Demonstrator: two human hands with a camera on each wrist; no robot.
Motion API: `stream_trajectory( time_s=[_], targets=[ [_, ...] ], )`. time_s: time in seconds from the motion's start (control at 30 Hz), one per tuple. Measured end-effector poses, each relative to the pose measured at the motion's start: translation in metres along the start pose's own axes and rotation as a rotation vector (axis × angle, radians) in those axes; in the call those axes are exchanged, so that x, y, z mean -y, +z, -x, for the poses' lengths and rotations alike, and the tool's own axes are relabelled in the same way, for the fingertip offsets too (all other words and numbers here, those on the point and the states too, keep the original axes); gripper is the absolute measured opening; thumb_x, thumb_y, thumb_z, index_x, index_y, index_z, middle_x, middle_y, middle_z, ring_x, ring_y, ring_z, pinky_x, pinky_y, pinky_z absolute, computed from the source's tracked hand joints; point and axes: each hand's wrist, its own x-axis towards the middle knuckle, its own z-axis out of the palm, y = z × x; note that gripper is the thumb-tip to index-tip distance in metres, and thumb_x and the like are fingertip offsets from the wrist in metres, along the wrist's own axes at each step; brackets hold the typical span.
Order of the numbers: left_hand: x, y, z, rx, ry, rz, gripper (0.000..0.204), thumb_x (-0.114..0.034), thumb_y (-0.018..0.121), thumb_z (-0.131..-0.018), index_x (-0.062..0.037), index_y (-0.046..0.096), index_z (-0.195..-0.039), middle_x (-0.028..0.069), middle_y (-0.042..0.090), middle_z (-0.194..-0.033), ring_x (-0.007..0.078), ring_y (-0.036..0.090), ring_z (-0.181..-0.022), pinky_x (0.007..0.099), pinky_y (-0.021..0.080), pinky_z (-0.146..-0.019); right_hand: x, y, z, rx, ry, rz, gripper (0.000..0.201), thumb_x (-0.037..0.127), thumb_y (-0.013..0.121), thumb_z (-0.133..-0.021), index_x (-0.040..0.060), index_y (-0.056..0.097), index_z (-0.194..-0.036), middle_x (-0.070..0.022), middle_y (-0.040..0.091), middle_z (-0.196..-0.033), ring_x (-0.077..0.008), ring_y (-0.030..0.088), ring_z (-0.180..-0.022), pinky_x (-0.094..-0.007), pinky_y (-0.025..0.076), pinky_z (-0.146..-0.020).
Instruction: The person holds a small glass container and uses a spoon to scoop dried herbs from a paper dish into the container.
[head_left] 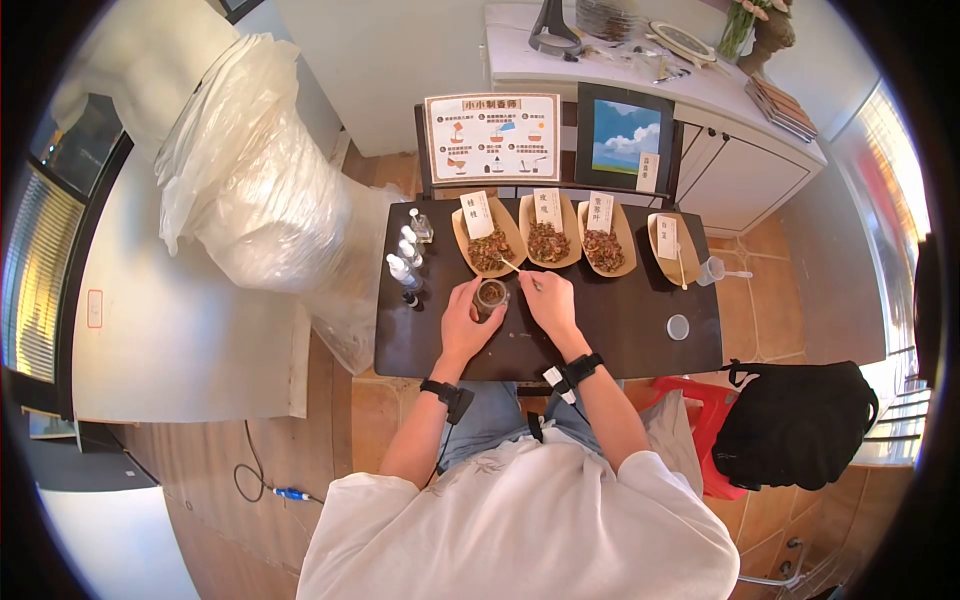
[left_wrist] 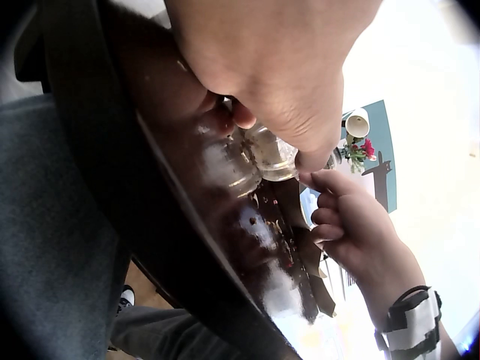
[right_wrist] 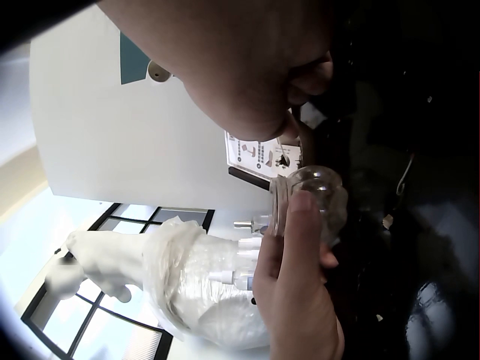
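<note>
My left hand [head_left: 465, 328] grips a small clear glass jar [head_left: 491, 296] at the table's near middle, fingers and thumb round its sides. Dark brown bits show inside it from above. The jar's rounded glass body [right_wrist: 324, 196] also appears in the right wrist view. Just right of the jar, my right hand [head_left: 550, 303] pinches a thin pale stick [head_left: 511, 265], whose far end overlaps the near edge of the leftmost paper tray [head_left: 461, 238]. That tray holds dried reddish-brown plant bits [head_left: 490, 252] and a label card [head_left: 477, 214].
More paper trays stand to the right, two with dried bits [head_left: 548, 243]; the far-right tray [head_left: 657, 262] has a stick in it. Small bottles [head_left: 400, 268] line the table's left side. A clear cup [head_left: 711, 270] and a round lid [head_left: 678, 327] sit right. An instruction board [head_left: 493, 138] stands behind.
</note>
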Motion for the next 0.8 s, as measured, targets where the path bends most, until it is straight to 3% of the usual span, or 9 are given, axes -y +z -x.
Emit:
stream_trajectory(
  time_s=[0.47,0.67,0.8],
  targets=[
    [0.002,0.001,0.0,0.006,-0.017,0.002,0.067,-0.031,0.089,-0.083,-0.0051,0.067,-0.141,0.0055,0.067,-0.127,0.0129,0.059,-0.067,0.0289,0.053,-0.067,0.011,-0.015,0.004,0.02,0.02,-0.016,0.027,0.028,0.074,-0.1,0.0022,0.082,-0.105,-0.0232,0.074,-0.089,-0.0395,0.074,-0.083,-0.0438,0.057,-0.073],
    [0.006,0.003,0.001,-0.006,0.007,0.009,0.068,-0.029,0.09,-0.083,-0.005,0.066,-0.142,0.0051,0.067,-0.126,0.0124,0.059,-0.067,0.0287,0.053,-0.067,0.022,-0.03,0.026,0.02,0.032,-0.09,0.025,0.025,0.076,-0.099,0.0023,0.083,-0.103,-0.0191,0.074,-0.084,-0.0343,0.075,-0.078,-0.0392,0.056,-0.071],
    [0.008,0.004,0.0,-0.014,0.02,0.017,0.068,-0.029,0.09,-0.083,-0.0046,0.066,-0.142,0.0052,0.067,-0.126,0.0125,0.058,-0.067,0.0287,0.053,-0.066,0.025,-0.038,0.044,0.056,0.05,-0.156,0.023,0.024,0.074,-0.099,0.0027,0.082,-0.101,-0.0201,0.072,-0.082,-0.0363,0.072,-0.075,-0.0405,0.056,-0.069]
  ],
)
